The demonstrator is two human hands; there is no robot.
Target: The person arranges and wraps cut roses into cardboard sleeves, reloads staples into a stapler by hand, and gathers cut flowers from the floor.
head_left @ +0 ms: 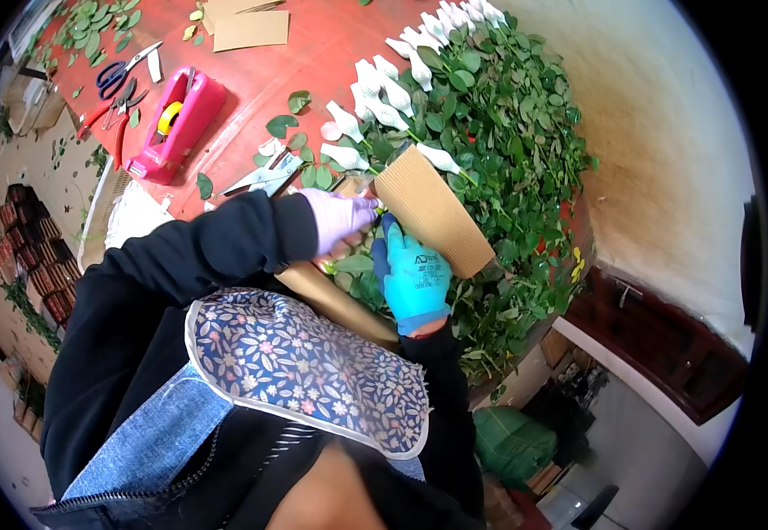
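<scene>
My left hand (342, 218), in a lavender glove, reaches in from the left with its fingers pressed together near some stems and petals. What lies between those fingertips is hidden. My right hand (417, 278), in a bright blue glove with a darker thumb, is closed at the near edge of a corrugated cardboard sheet (434, 210). The sheet stands tilted over green leaves, and my right fingertips are partly out of sight. Beyond it lie several roses with white sleeves over their heads (388, 115), their leafy stems (525, 132) spreading to the right.
On the red table (251, 79) lie a pink tape dispenser (176, 128), blue-handled scissors (126, 72), red-handled pruners (119, 113), silver scissors (269, 175) and flat cardboard pieces (250, 29). A brown roll (335, 305) sits against my floral apron (304, 362). Loose leaves are scattered about.
</scene>
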